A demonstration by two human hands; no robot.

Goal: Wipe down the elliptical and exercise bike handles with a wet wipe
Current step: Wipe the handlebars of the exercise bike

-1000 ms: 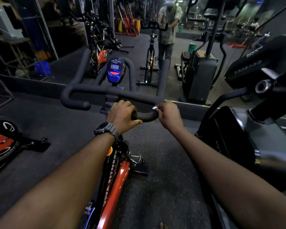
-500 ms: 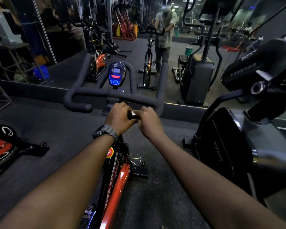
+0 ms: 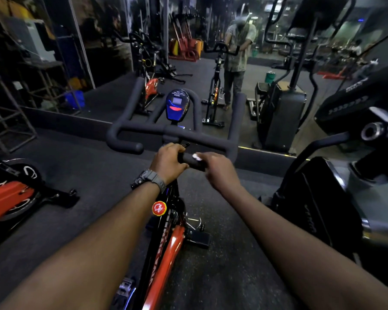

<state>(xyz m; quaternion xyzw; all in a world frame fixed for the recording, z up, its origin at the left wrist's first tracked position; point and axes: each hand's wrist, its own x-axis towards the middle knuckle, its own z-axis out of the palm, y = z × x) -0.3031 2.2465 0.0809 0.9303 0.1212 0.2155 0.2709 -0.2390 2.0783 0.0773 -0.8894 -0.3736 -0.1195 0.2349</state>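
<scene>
left hand (image 3: 169, 163): fingers curled over near grip of handlebar (image 3: 177, 132), knuckles up, forearm straight.
right hand (image 3: 220, 170): at 3 o'clock of left, wrapped on same grip end, pinching wet wipe (image 3: 196, 156) against it.
wipe: white, only a corner visible.

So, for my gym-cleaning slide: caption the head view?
Left hand steadies the bike handlebar while right hand rubs a wipe along it.

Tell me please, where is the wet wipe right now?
In the head view, the wipe sits at centre frame, pinched in the right hand against the near right handlebar, beside the left hand holding that bar.
</scene>
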